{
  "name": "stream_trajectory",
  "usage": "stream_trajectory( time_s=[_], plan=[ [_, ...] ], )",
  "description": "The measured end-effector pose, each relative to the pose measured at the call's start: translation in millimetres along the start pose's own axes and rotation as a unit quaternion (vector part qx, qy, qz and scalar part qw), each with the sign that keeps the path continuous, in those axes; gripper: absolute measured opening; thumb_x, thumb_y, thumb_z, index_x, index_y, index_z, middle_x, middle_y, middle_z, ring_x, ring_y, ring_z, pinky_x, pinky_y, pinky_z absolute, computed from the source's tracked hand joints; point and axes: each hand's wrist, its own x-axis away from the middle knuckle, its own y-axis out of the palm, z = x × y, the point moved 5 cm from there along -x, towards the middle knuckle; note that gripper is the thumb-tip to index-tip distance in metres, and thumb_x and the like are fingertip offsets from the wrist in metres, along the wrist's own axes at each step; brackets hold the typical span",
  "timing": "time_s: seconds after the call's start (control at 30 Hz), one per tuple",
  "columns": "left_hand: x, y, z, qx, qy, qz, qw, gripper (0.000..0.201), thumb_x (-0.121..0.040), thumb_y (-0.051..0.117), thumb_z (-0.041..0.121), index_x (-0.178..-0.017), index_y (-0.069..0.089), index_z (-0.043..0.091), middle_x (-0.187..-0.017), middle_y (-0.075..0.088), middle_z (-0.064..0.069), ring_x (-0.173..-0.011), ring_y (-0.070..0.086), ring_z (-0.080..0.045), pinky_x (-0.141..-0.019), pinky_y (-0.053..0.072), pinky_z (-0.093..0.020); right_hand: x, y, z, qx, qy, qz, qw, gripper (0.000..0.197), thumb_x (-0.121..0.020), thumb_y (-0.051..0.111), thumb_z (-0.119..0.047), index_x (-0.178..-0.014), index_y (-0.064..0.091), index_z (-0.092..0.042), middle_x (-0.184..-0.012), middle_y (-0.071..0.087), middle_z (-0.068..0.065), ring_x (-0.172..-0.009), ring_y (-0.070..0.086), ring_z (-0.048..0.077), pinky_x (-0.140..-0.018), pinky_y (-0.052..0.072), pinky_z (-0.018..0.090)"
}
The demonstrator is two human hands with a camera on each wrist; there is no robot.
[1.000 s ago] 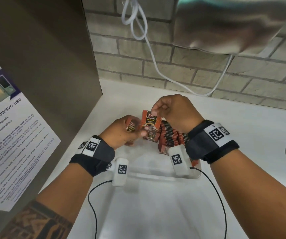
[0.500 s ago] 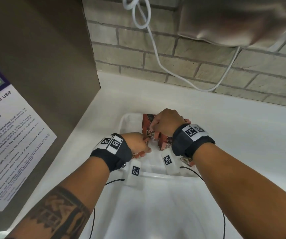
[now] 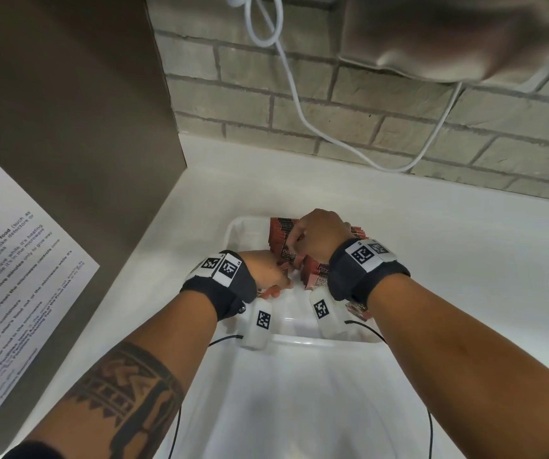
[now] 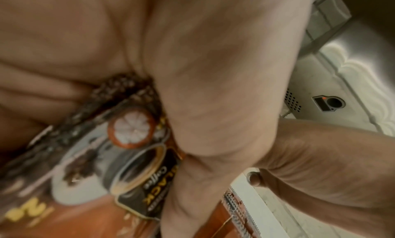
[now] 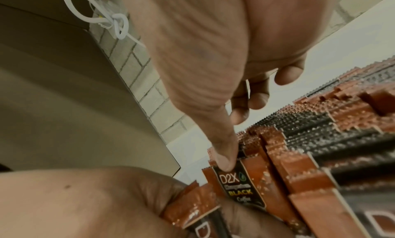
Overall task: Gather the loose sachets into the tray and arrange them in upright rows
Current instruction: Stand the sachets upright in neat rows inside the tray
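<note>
Now right fingers (image 5: pixel 224 162) pinching front sachet (image 5: pixel 243 189) top.

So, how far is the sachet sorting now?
Done: many sachets stand in rows in the tray. In hand: the right hand sets one sachet against a row; the left hand holds more. Left: those, plus one sachet near the right wrist.

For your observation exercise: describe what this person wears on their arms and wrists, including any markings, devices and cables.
Both forearms are bare. Each wrist carries a dark fabric wristband with white patches printed with black square codes. Beneath each wrist hangs a small white camera pod bearing the same kind of code, trailing a thin black cable. The left forearm has a dark geometric band tattoo.
</note>
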Motion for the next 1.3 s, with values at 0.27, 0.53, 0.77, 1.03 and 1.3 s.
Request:
stream_trajectory(
  time_s=[0.27,0.53,0.77,1.03,1.3],
  plan=[
    [-1,0,4,-0.004,0.007,0.006,1.0,0.03,-0.094,0.064,0.032,-0.074,0.064,0.01,-0.063,0.065,0.001,-0.052,0.054,-0.015,-0.056,0.045,-0.023,0,0,2,0.003,-0.026,0.005,1.0,0.019,-0.085,0.071,-0.016,-0.083,0.073,-0.035,-0.076,0.054,-0.021,-0.092,0.053,0.011,-0.096,0.038,0.038],
    [6,3,2,0.044,0.01,-0.006,0.999,0.036,-0.094,0.065,0.029,-0.117,0.067,0.001,-0.09,0.075,-0.013,-0.062,0.058,-0.019,-0.058,0.048,-0.024,-1,-6,4,-0.034,-0.033,0.022,0.999,0.014,-0.082,0.076,-0.021,-0.087,0.073,-0.034,-0.085,0.056,-0.019,-0.107,0.058,0.014,-0.104,0.036,0.042],
    [18,-8,-12,0.236,0.005,-0.018,0.972,0.031,-0.087,0.067,-0.002,-0.117,0.064,-0.007,-0.085,0.065,-0.016,-0.075,0.062,-0.027,-0.073,0.061,-0.041,15,-27,5,-0.108,-0.074,0.054,0.99,0.01,-0.085,0.071,-0.022,-0.088,0.075,-0.03,-0.079,0.062,-0.019,-0.085,0.059,0.006,-0.081,0.046,0.023],
    [43,-19,1,0.433,0.138,-0.035,0.89,0.031,-0.085,0.073,0.016,-0.115,0.065,0.012,-0.09,0.07,0.001,-0.088,0.066,-0.017,-0.079,0.061,-0.04,39,-19,-4,-0.205,-0.111,-0.002,0.972,0.018,-0.081,0.08,-0.031,-0.095,0.072,-0.022,-0.086,0.073,-0.007,-0.079,0.067,0.008,-0.073,0.05,0.023],
    [50,-19,-1,0.349,0.2,-0.002,0.916,0.022,-0.089,0.07,0.005,-0.108,0.064,0.015,-0.092,0.066,-0.002,-0.089,0.063,-0.02,-0.074,0.056,-0.03,40,-33,-1,-0.211,-0.121,0.009,0.97,0.008,-0.084,0.078,-0.025,-0.09,0.074,-0.024,-0.08,0.07,-0.011,-0.072,0.061,0.001,-0.069,0.045,0.017]
  ],
)
